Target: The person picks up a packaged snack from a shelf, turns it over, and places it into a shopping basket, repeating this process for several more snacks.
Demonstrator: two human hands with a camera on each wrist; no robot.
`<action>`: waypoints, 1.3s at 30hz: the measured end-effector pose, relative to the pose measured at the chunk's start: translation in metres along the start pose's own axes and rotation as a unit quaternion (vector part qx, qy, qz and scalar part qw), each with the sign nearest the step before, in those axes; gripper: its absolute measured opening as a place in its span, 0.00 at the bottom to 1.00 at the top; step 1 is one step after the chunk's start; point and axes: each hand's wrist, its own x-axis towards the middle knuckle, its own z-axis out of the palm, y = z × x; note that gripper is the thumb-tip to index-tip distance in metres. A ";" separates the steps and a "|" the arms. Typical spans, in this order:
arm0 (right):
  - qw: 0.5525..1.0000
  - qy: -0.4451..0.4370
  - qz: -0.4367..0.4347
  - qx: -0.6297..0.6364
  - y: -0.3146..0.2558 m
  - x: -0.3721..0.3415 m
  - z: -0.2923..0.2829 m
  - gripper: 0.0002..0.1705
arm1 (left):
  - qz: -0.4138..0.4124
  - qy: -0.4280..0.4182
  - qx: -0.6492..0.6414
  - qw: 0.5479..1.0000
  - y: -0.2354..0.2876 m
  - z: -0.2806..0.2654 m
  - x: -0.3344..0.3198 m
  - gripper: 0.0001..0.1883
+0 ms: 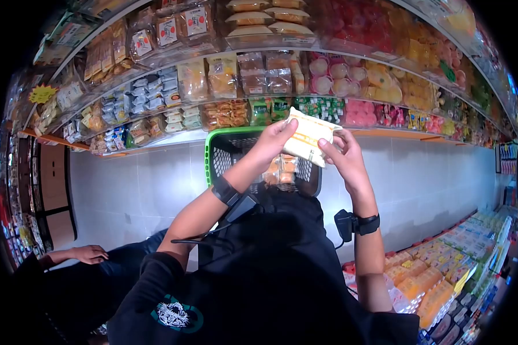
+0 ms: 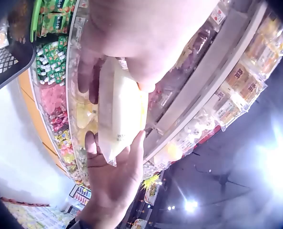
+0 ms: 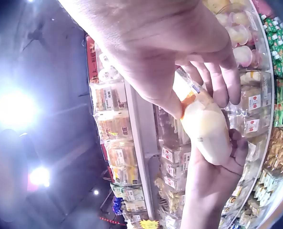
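Observation:
A pale cream packet with orange print (image 1: pixel 306 138) is held between both hands above a basket. The left hand (image 1: pixel 275 141) pinches its left end, thumb on top. On its right end the right hand (image 1: pixel 342 155) grips with the thumb on the face and the fingers behind. The left wrist view shows the packet (image 2: pixel 120 107) edge-on, left hand (image 2: pixel 141 38) above and right hand (image 2: pixel 114 183) below. In the right wrist view the packet (image 3: pixel 207 131) lies between the right hand (image 3: pixel 179 57) and the left hand (image 3: pixel 217 176).
A green-rimmed dark basket (image 1: pixel 208 155) stands against the person's front, with packaged buns (image 1: pixel 283 171) inside. Shelves of wrapped snacks (image 1: pixel 224 115) curve across the front. Another person's hand (image 1: pixel 90 253) shows at the left. More packaged goods (image 1: pixel 434 299) lie at the lower right.

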 end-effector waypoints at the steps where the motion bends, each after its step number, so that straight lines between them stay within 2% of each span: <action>1: 1.000 0.009 -0.002 0.000 0.002 -0.001 0.002 0.28 | 0.005 -0.001 -0.002 1.000 -0.001 0.000 -0.001 0.25; 11: 0.999 -0.036 0.039 -0.002 0.014 0.007 0.006 0.26 | -0.015 0.036 0.025 0.999 -0.009 -0.015 -0.010 0.24; 14: 0.998 -0.043 0.048 -0.014 0.019 0.009 0.009 0.24 | -0.064 0.042 0.014 0.997 -0.002 -0.015 -0.018 0.25; 16: 0.998 -0.040 0.049 -0.018 0.020 0.009 0.012 0.22 | -0.062 0.042 0.008 0.997 -0.004 -0.016 -0.018 0.26; 23: 0.997 -0.044 0.050 -0.025 0.022 0.011 0.014 0.24 | -0.076 0.038 0.031 0.996 -0.008 -0.020 -0.020 0.28; 26: 0.997 -0.047 0.053 -0.029 0.024 0.012 0.013 0.23 | -0.082 0.055 0.004 0.995 -0.011 -0.019 -0.021 0.27; 34: 0.995 -0.062 0.064 -0.050 0.021 0.011 0.011 0.21 | -0.117 0.025 0.017 0.993 -0.020 -0.024 -0.017 0.28; 39: 0.994 -0.064 0.066 -0.059 0.025 0.013 0.008 0.24 | -0.120 0.026 0.015 0.992 -0.022 -0.023 -0.017 0.28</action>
